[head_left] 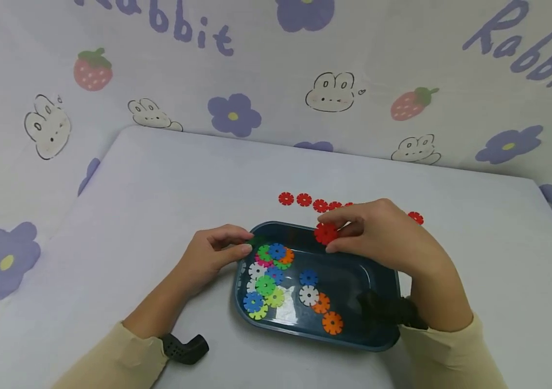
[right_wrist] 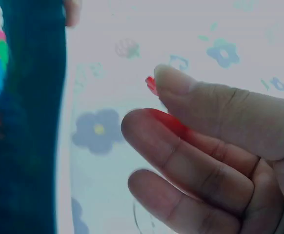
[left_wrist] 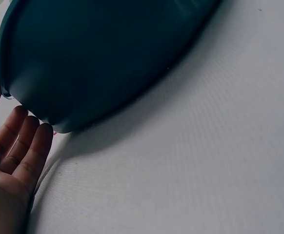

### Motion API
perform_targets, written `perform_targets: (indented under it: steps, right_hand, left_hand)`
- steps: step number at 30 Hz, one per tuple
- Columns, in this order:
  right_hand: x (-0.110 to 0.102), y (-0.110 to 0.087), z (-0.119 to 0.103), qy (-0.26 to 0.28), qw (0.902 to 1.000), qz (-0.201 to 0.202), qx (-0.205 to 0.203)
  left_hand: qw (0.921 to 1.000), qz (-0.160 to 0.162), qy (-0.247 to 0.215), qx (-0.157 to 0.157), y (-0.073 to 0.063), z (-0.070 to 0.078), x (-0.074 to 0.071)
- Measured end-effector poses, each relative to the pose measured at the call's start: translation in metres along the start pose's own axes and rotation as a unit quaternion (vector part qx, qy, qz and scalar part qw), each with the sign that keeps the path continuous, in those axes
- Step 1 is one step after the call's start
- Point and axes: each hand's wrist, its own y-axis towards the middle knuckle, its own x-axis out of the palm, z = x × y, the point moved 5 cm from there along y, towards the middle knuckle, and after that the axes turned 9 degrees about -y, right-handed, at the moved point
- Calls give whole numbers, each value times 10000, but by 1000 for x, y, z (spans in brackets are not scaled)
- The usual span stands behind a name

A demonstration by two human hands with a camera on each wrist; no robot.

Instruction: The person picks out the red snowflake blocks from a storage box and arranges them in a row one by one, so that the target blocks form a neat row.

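A dark teal tray (head_left: 353,270) lies on the white table, several coloured notched plastic discs (head_left: 265,285) gathered mostly at its left end. My left hand (head_left: 218,249) grips the tray's far left corner, thumb at the rim. In the left wrist view, the fingertips (left_wrist: 45,134) meet the outside of the tray wall (left_wrist: 93,63). Over the tray's far side, my right hand (head_left: 385,237) pinches a red notched disc (head_left: 326,233) between thumb and fingers. Only a sliver of red disc (right_wrist: 152,85) shows past the thumb in the right wrist view.
Beyond the tray runs a row of red discs (head_left: 304,200), partly hidden behind my right hand. Another red disc (head_left: 416,218) lies to the right of that hand. A printed cloth with rabbits and flowers (head_left: 234,115) hangs behind the table.
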Motion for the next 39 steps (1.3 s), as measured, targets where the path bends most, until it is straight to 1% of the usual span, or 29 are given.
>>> perform_targets:
  steps: [3, 6, 9, 12, 15, 18, 20, 22, 24, 26, 29, 33, 39]
  right_hand:
    - [-12, -6, 19, -81, 9992, 315, 246]
    - [-25, -12, 45, -190, 9961, 642, 575]
    - [-37, -17, 83, -273, 9887, 930, 1140]
    - [-43, -20, 127, -250, 9764, 1079, 1854]
    - [-40, -26, 174, -96, 9624, 1114, 2476]
    - [-29, -35, 215, 110, 9489, 1083, 2961]
    - [-20, -42, 236, 274, 9400, 1008, 3249]
    - [-13, -48, 252, 400, 9321, 910, 3482]
    - [-7, -53, 264, 486, 9270, 834, 3624]
    - [-3, -55, 271, 531, 9251, 779, 3679]
    - [0, -55, 277, 384, 9292, 704, 3607]
    - [0, -54, 280, 226, 9336, 586, 3529]
    - [2, -55, 278, 329, 9304, 558, 3607]
  left_hand:
    - [10000, -32, -37, 1, -1, 1, 2]
    - [10000, -8, -95, -21, -1, 0, 3]
    - [9999, 3, -138, -51, -1, -1, 5]
    - [9998, 9, -203, -51, 0, 0, 4]
    - [9996, 8, -286, -75, -1, -1, 4]
    - [9994, -3, -344, -99, -1, -2, 4]
    - [9993, -13, -363, -110, 0, -1, 5]
    - [9992, -30, -374, -120, 0, -1, 6]
    - [9992, -49, -388, -126, 0, -1, 7]
    - [9991, -61, -406, -113, 0, -1, 7]
    - [9988, -88, -465, -91, 1, -2, 7]
    - [9983, -100, -558, -116, 1, -1, 8]
    - [9980, -72, -606, -171, -1, 1, 7]
